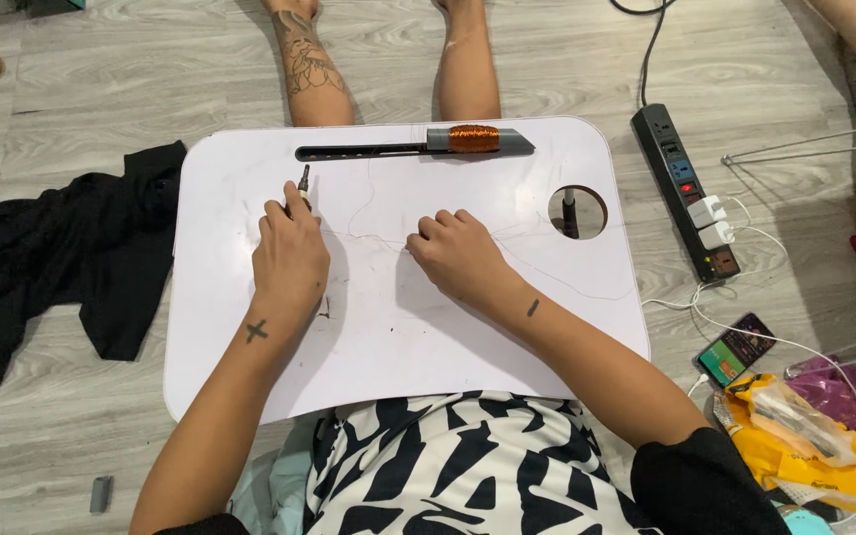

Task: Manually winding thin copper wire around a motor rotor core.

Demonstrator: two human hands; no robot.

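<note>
The lap table is white, the wire spool copper-orange in a grey holder. The shorts are black-and-white patterned, the power strip black, the floor grey wood-grain.

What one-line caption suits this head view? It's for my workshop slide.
Left hand holding a small dark tool, right hand pinching thin wire on a white lap table.

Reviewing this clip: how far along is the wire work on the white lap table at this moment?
Done: a copper coil sits fully wound on its grey holder at the far edge of the white lap table. In hand: the left hand grips a small dark tool, tip up; the right hand pinches a thin loose wire lying on the table. Left: that wire lies loose; whether it joins the coil cannot be told.
</note>
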